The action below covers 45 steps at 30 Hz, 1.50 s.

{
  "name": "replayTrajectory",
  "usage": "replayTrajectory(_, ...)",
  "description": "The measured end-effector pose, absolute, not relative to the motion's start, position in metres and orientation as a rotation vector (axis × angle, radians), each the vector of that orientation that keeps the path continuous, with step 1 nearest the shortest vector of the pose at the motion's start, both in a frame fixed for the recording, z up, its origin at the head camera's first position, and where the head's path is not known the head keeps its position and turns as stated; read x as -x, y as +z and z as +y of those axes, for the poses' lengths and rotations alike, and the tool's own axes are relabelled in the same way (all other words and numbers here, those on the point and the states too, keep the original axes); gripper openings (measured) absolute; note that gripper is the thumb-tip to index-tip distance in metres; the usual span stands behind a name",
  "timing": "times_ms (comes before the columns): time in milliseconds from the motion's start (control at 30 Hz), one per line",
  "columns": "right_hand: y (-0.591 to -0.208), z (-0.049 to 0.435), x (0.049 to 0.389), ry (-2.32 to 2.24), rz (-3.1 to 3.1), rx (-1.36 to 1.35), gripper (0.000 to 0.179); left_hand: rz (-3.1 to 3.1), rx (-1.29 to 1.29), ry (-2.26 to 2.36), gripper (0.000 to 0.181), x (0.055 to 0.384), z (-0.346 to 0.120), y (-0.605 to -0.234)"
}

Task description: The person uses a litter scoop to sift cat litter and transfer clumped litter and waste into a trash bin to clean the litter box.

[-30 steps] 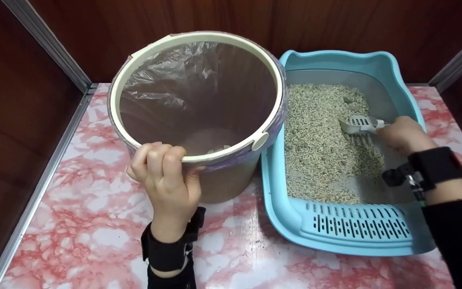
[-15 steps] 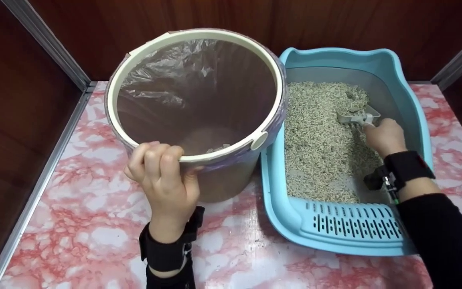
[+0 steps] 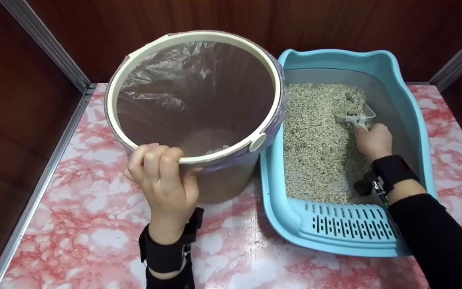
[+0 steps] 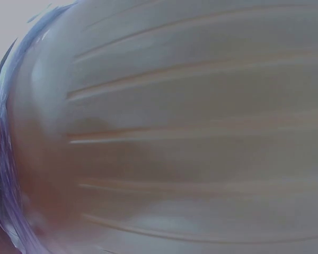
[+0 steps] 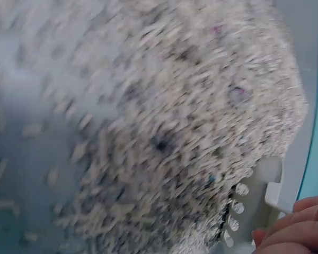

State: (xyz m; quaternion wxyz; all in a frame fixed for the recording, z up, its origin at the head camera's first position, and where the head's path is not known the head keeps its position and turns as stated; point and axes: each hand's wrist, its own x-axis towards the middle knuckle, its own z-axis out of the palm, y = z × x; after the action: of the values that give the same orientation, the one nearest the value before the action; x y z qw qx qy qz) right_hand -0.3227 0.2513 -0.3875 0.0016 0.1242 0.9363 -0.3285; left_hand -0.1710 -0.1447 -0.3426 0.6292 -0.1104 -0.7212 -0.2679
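Observation:
In the head view, my left hand (image 3: 165, 184) grips the near rim of a trash can (image 3: 112, 108), fingers hooked over the edge and thumb outside. The can is lined with a thin translucent bag (image 3: 199, 68). My right hand (image 3: 374, 141) holds the handle of a pale slotted litter scoop (image 3: 360, 119), whose head sits in the cat litter (image 3: 315, 132) of a blue litter box (image 3: 275, 192). Some litter lies at the scoop's far side. The right wrist view has the scoop (image 5: 262, 196) beside the fingers (image 5: 302, 230). Ribbed can wall (image 4: 201, 127) fills the left wrist view.
Trash can and litter box stand side by side on a red-and-white marbled surface (image 3: 94, 233). Dark wood panels (image 3: 255, 20) rise behind and at both sides. A slotted blue step (image 3: 347, 224) forms the box's near end. Small crumbs lie near the can's base.
My right hand has moved left with the scoop, whose head has turned from pointing left to pointing away, into the litter. The left hand stays on the can's rim.

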Motion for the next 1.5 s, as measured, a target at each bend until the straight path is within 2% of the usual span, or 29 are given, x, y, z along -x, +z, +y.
replayTrajectory(400,-0.384,0.243,0.320,-1.271,2.771,-0.548,0.031,-1.655,0.247,-0.615,0.048,0.170,-0.146,-0.343)
replayTrajectory(567,-0.384,0.241,0.321,-1.328,2.746,-0.585,0.036,-1.652,0.245,-0.613,0.048,0.170,-0.146,-0.343)
replayTrajectory(900,-0.371,0.234,0.311,-1.367,2.821,-0.502,0.036,-1.645,0.257,-0.606,0.047,0.172,-0.145,-0.343)
replayTrajectory(1133,-0.360,0.215,0.294,-1.623,2.748,-0.371,0.035,-1.650,0.255,-0.604,0.047,0.172,-0.145,-0.343)
replayTrajectory(1200,-0.357,0.211,0.290,-1.687,2.725,-0.342,0.029,-1.653,0.254,-0.605,0.047,0.171,-0.145,-0.343)
replayTrajectory(1400,-0.353,0.209,0.286,-1.700,2.793,-0.331,0.033,-1.659,0.254,-0.609,0.048,0.170,-0.145,-0.343)
replayTrajectory(1500,-0.352,0.211,0.286,-1.706,2.858,-0.333,0.028,-1.655,0.253,-0.608,0.048,0.171,-0.146,-0.342)
